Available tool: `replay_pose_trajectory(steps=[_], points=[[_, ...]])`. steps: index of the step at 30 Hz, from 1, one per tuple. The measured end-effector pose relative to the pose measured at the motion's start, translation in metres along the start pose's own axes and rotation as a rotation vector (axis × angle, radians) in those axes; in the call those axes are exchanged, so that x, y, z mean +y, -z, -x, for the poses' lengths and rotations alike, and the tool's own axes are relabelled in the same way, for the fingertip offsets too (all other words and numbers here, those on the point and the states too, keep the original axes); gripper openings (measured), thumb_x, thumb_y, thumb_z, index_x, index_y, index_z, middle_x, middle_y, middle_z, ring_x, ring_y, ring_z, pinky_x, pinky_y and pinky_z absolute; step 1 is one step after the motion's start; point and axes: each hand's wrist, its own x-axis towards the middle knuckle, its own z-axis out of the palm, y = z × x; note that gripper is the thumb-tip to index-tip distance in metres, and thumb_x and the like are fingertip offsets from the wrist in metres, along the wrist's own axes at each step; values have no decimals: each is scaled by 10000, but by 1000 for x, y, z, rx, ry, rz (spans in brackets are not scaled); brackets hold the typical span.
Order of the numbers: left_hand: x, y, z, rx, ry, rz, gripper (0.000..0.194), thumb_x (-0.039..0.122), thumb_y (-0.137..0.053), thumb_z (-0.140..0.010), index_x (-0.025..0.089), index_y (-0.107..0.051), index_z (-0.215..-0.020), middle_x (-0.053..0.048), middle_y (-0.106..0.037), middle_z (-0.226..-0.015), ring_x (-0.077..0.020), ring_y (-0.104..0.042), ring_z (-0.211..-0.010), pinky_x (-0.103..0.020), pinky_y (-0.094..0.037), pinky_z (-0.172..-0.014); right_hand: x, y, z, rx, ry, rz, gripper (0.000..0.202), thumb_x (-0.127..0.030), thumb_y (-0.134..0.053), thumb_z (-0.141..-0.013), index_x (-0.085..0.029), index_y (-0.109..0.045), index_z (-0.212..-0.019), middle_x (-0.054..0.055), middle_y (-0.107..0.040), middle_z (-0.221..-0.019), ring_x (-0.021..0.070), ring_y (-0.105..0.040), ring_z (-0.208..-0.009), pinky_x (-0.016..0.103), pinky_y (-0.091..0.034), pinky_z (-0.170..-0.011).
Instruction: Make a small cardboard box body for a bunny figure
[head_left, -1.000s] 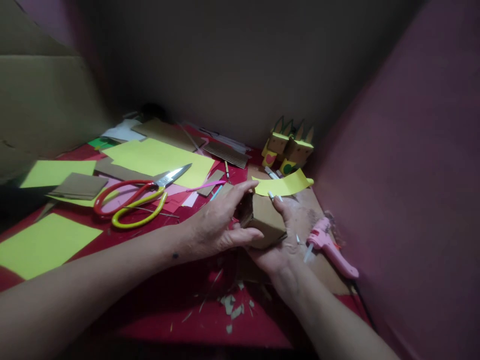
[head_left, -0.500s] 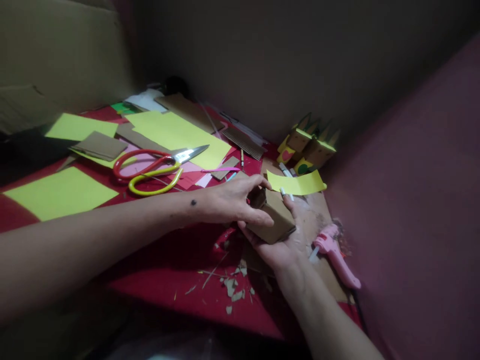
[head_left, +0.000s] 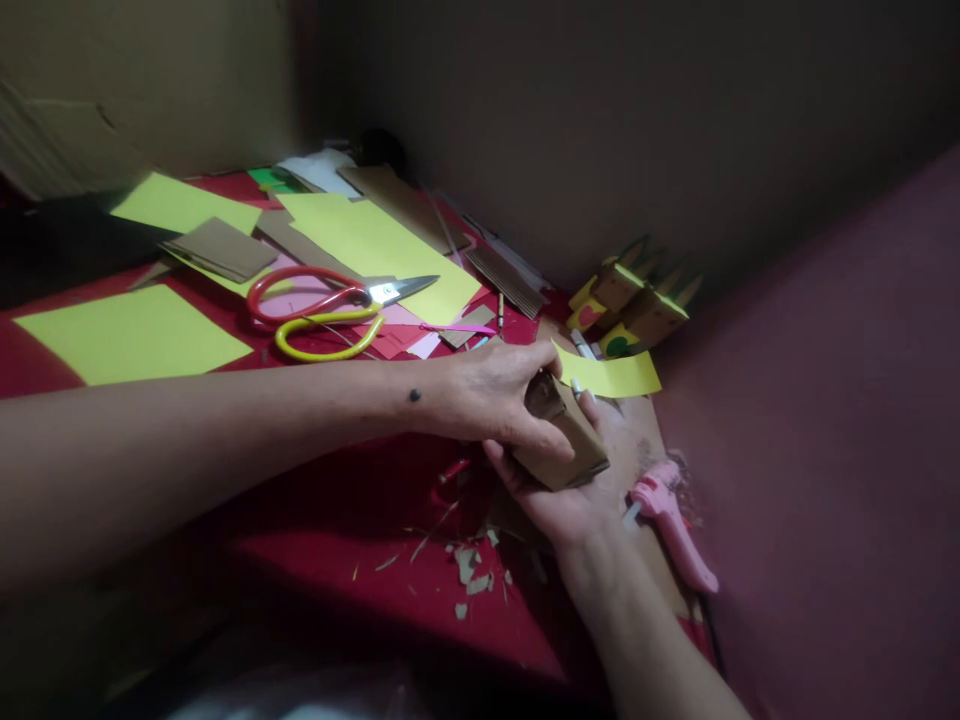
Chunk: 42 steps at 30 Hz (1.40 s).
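Observation:
A small brown cardboard box [head_left: 564, 440] is held between both hands over the red-covered table. My left hand [head_left: 501, 395] grips it from the left and above, thumb along its near face and fingers over the far edge. Underneath, my right hand [head_left: 570, 515] cradles the box in its palm, with fingers curled up on either side. The box is tilted, its dark end facing up and left. Just beyond it lies a curved strip of yellow paper [head_left: 619, 376]. A pink glue gun [head_left: 675, 520] rests to the right of my right hand.
Red-and-yellow-handled scissors [head_left: 330, 310] lie among yellow paper sheets [head_left: 131, 335] and cardboard pieces [head_left: 221, 250] on the left. Two decorated cardboard holders with pencils [head_left: 630, 300] stand by the wall. Cardboard scraps [head_left: 469, 570] litter the red cloth [head_left: 375, 600] in front.
The view has shifted slightly, so the table items appear moved right and mostly upward. Both hands keep hold of the cardboard box, which looks turned a little.

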Motion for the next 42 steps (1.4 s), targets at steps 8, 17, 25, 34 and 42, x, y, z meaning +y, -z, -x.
replay_pose_trajectory(steps=[8,17,25,34,42], points=[[-2,1,-1,-10,-80,-51,633,435,-779,-715,169,-542,-1239,-11,-617,-940,-174,-582,-817,-228,-430,-635,0,3,0,-16,16,-9,323,-456,-502,-893,-205,-700,-842,38,-751,-667,230,-708,-583,517,-634,-653],[-8,2,-3,-14,-207,-99,484,344,-754,-763,217,-657,-1220,-9,-661,-953,-157,-569,-787,-231,-411,-675,1,6,-3,-58,0,-41,322,-458,-510,-915,-198,-698,-938,62,-746,-747,237,-699,-655,463,-630,-606],[-10,6,-4,-53,-289,-149,505,356,-734,-790,195,-660,-1263,-55,-665,-1040,-194,-592,-873,-263,-433,-732,0,8,-6,-107,-44,-53,374,-484,-490,-929,-163,-682,-944,78,-745,-730,233,-706,-661,428,-630,-605],[-24,5,-4,-26,-417,-205,543,431,-751,-829,268,-608,-1328,-69,-650,-1205,-244,-599,-1041,-309,-453,-852,2,8,-5,-73,-4,-102,369,-483,-534,-919,-140,-666,-952,61,-714,-707,216,-677,-628,438,-628,-648],[-28,5,1,-5,-479,-304,545,427,-686,-904,317,-502,-1405,-104,-581,-1318,-279,-592,-1144,-362,-497,-909,6,2,-2,-45,109,-217,366,-515,-576,-931,-179,-692,-844,25,-723,-679,176,-670,-581,412,-626,-759]])
